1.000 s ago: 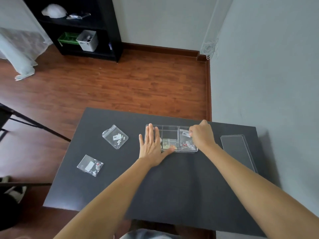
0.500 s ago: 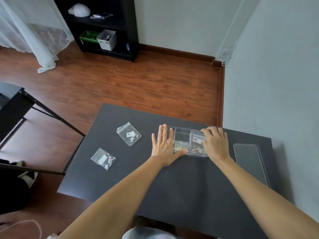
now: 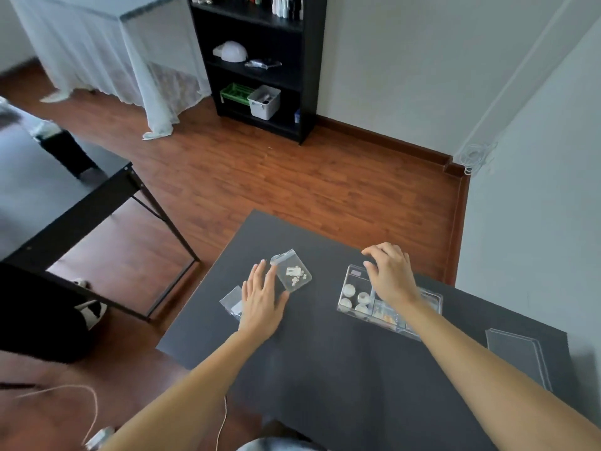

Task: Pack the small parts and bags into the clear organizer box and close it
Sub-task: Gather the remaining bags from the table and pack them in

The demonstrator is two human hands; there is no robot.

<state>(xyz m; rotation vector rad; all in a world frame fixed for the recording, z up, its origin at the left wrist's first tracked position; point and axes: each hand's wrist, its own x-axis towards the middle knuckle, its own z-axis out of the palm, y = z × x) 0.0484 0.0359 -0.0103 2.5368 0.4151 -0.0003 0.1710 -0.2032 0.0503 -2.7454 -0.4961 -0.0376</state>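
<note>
Now the clear plastic organizer box with divided compartments (image 3: 361,296) lies open on the dark grey matte worktop (image 3: 325,369), and it serves as the landmark for the rest. Its left compartment holds several small round whitish parts (image 3: 353,296); the compartment next to that shows a few small orange-tinted pieces, too blurred to name. The right hand (image 3: 392,275) hovers over the box's far side with fingers spread and slightly curled, its grip loose and holding nothing; whether the fingertips touch the box rim I cannot tell. Well to the right of the box, near the worktop's right edge, lies the flat clear rectangular lid (image 3: 517,356), apart from the box. To the left of the box, with a stretch of bare worktop between, lies a small clear zip bag holding white parts and a white label (image 3: 294,273). The left hand (image 3: 261,302) is flat and open just beside that bag, its fingers against the bag's near-left edge, gripping nothing. Farther left from the box, a second small clear zip bag (image 3: 232,301) is partly hidden under that hand.
</note>
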